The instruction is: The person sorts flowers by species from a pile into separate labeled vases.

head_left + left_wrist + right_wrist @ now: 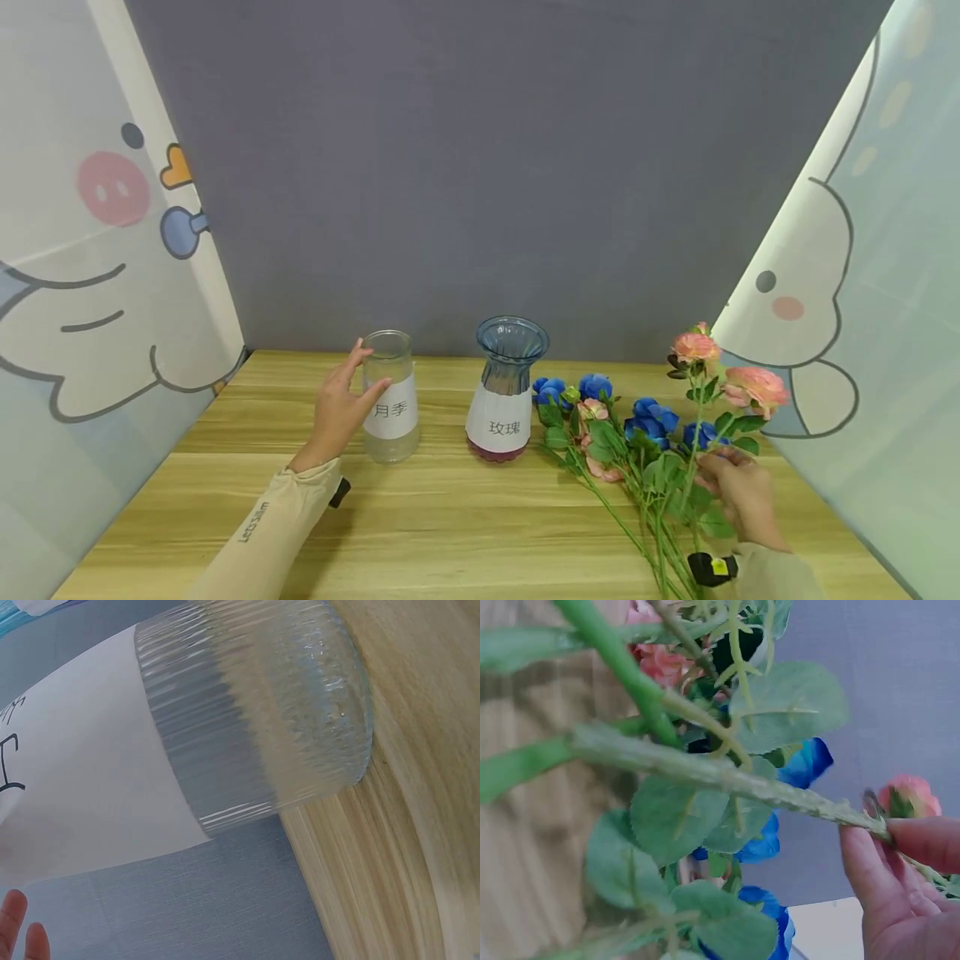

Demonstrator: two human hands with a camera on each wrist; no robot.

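My left hand [341, 412] is beside a clear glass vase [392, 448] with a white paper label; its fingers are extended near the rim and side. In the left wrist view, two fingertips [11, 922] show below the label [97, 765], and the ribbed base stands on wood. With thumb and fingers, my right hand [742, 496] pinches the stem [802, 801] of a pink flower spray [753, 388], whose two blooms rise above the other flowers. Blue roses [651, 421] and pink blooms lie just left of that hand, their green stems pointing toward me.
A blue-tinted glass vase [513, 340] with a flared rim, a white label and a purplish base stands right of the clear one. The wooden table [450, 525] meets a dark grey panel [480, 167] behind, with cartoon-printed curtains [67, 317] on both sides.
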